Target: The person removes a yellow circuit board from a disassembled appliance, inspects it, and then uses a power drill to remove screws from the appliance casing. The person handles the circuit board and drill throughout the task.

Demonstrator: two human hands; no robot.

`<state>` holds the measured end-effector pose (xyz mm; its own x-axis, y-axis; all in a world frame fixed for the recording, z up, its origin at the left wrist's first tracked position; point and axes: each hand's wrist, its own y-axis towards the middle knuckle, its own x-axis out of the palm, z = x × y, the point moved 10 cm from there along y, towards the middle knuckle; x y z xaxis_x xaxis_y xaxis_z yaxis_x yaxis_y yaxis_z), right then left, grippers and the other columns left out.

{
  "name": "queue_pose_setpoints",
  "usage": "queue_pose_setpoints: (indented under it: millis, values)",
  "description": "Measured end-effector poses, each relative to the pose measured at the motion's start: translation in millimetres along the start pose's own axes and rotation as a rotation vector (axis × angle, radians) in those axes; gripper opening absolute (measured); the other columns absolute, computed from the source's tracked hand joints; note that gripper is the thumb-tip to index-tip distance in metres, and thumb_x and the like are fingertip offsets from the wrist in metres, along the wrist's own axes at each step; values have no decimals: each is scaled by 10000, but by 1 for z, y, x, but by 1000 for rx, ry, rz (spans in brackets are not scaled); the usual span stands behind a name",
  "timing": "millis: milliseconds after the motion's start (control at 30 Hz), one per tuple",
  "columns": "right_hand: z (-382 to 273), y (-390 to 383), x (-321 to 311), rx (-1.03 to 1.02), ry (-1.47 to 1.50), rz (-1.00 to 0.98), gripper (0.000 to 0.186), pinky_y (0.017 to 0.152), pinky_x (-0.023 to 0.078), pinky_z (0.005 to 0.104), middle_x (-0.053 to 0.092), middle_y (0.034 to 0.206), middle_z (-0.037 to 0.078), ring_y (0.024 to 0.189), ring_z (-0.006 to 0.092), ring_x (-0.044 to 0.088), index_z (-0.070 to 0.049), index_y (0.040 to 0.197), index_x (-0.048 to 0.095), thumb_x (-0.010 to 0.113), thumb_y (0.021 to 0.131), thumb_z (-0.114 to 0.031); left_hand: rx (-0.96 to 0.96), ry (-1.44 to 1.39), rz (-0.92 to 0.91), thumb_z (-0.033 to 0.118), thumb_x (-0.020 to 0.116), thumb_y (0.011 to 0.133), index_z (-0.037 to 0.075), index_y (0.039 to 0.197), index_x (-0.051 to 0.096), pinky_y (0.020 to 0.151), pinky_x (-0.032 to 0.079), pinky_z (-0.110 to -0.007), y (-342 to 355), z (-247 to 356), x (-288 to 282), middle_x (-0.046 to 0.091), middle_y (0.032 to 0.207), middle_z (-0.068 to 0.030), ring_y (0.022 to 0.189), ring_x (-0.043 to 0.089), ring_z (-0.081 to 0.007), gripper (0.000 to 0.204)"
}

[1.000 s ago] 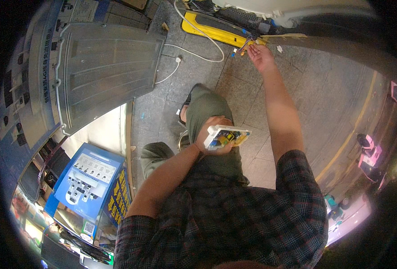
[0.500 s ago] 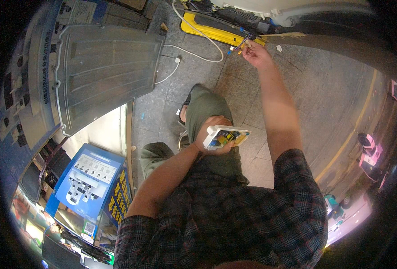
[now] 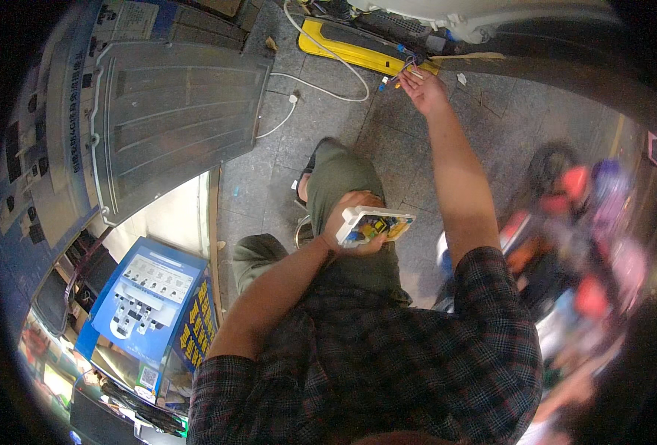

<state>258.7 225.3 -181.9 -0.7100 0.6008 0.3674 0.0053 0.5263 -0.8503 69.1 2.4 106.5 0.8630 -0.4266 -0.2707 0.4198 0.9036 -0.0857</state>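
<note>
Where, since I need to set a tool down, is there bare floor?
Bare paving lies between the green-trousered knee, white cable and right forearm. It's crowded around the right hand, wires and yellow panel; blurred shapes fill the right side.

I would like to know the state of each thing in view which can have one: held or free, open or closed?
White casing: open-faced, its board showing, held.
Left hand: closed on the casing.
Right hand: fingers at the wires; grip unclear.
White cable: slack, in a curve.
White plug: free, not in a socket.
Yellow panel: not held; whether fastened, I cannot tell.
</note>
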Motion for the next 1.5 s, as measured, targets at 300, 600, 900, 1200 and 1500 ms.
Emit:
queue_pose_setpoints:
  millis: [300, 600, 900, 1200, 1500]
  values:
    - [-11, -20, 13, -18, -80, -58, 280, 1050, 583, 492, 618, 1255, 342, 1194, 446, 652, 60, 1260, 503, 413, 1112, -159, 30, 37, -16, 377, 814, 757, 72, 1119, 723, 1024, 463, -465, 4, 7, 1, 695, 1127, -125, 1134, 651, -334, 482]
    - [-12, -20, 21, -1, -106, -122, 243, 1110, 549, 442, 615, 1301, 301, 1229, 408, 646, 75, 1269, 520, 489, 1089, -85, 43, 28, -2, 365, 826, 738, 76, 1115, 726, 1002, 481, -464, 3, 5, 0, 695, 1116, -130, 1111, 654, -345, 485]
    - [-13, -15, 12, -71, -286, -40, 182, 968, 594, 356, 668, 1150, 176, 1068, 269, 687, 13, 1197, 588, 579, 1074, -120, 11, 16, 14, 356, 835, 716, 70, 1107, 725, 1000, 487, -472, 3, 1, 1, 696, 1120, -140, 1106, 652, -360, 497]
    - [-19, -20, 2, -110, -472, 96, 132, 655, 524, 274, 626, 907, 40, 754, 133, 611, -45, 1070, 629, 645, 1056, -175, 27, 28, 44, 363, 838, 720, 68, 1101, 726, 1019, 479, -466, 4, 6, -3, 701, 1123, -132, 1117, 656, -350, 495]
    - [-29, -20, -4, -173, -744, 87, 167, 505, 414, 278, 606, 795, 15, 612, 114, 550, -64, 1002, 612, 647, 1044, -222, 10, -38, 22, 335, 841, 715, 81, 1090, 732, 1002, 485, -463, 7, 3, -3, 708, 1110, -122, 1111, 663, -341, 466]
